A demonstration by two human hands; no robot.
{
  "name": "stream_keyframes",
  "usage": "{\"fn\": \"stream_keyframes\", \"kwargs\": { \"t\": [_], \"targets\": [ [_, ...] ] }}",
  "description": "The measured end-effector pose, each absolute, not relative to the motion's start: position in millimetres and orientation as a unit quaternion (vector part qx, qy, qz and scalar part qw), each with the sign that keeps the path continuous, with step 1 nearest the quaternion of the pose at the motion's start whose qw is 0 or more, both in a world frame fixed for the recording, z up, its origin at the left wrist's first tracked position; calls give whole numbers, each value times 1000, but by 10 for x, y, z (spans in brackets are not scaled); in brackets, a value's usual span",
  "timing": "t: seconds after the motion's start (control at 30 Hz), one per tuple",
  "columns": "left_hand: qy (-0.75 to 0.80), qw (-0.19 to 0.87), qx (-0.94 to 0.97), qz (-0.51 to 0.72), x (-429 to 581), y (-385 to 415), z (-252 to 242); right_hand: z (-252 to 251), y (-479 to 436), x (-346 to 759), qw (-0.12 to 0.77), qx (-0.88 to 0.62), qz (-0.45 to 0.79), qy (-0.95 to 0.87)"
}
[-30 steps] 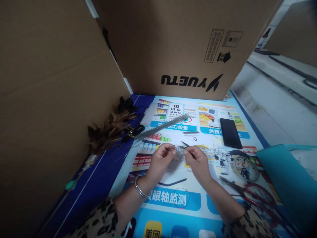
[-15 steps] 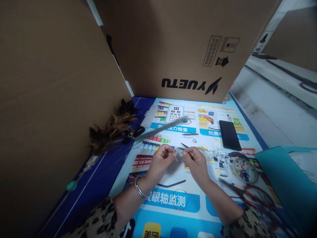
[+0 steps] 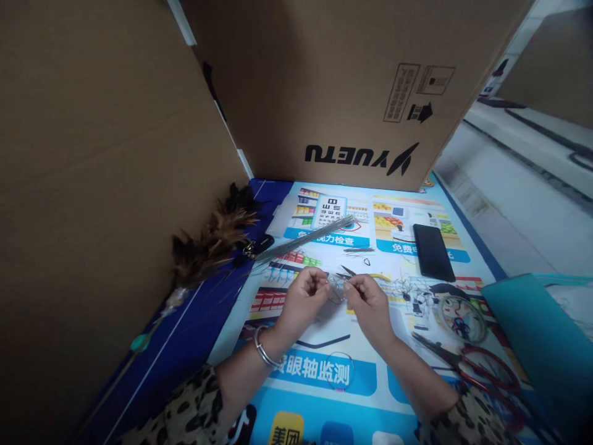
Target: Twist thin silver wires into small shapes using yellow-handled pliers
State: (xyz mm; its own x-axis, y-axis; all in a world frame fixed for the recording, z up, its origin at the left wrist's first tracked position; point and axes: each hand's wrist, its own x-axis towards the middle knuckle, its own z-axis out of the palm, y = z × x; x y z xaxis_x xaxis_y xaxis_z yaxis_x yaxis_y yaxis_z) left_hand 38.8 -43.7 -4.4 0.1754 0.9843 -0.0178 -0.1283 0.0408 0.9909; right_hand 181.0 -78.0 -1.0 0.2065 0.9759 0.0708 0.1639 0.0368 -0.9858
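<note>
Between my two hands is a small piece of thin bent wire (image 3: pixel 335 298), its exact shape too fine to make out. My left hand (image 3: pixel 306 298), with a silver bangle on the wrist, pinches its left side between thumb and forefinger. My right hand (image 3: pixel 369 304) is closed in a pinch on the other side, fingertips a short way apart from the left ones. Just beyond the fingers lie pliers with yellow handles (image 3: pixel 380 277), their dark tip pointing left. A thin wire ring (image 3: pixel 340 371) rests on the printed mat nearer to me.
A bundle of straight wires (image 3: pixel 308 238) lies behind my hands. To the right are a black phone (image 3: pixel 433 252), loose wire scraps (image 3: pixel 407 289), a round clear dish (image 3: pixel 463 318), red-handled scissors (image 3: pixel 491 368) and a teal folder (image 3: pixel 532 346). Cardboard (image 3: pixel 278 93) walls the back; a feather wand (image 3: pixel 204 250) lies left.
The whole view has shifted slightly, so things sit a little further right. Both hands keep their pinch on the wire with barely any visible movement.
</note>
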Motion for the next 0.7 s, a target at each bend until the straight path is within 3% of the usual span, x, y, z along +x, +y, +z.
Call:
{"fn": "stream_keyframes", "kwargs": {
  "t": [0.27,0.7],
  "targets": [
    [438,543,529,483,383,-431,-56,-57,-769,1810,529,-558,409,-491],
    [300,715,420,472,374,-444,19,-66,-750,1815,535,-552,426,-477]
  ]
}}
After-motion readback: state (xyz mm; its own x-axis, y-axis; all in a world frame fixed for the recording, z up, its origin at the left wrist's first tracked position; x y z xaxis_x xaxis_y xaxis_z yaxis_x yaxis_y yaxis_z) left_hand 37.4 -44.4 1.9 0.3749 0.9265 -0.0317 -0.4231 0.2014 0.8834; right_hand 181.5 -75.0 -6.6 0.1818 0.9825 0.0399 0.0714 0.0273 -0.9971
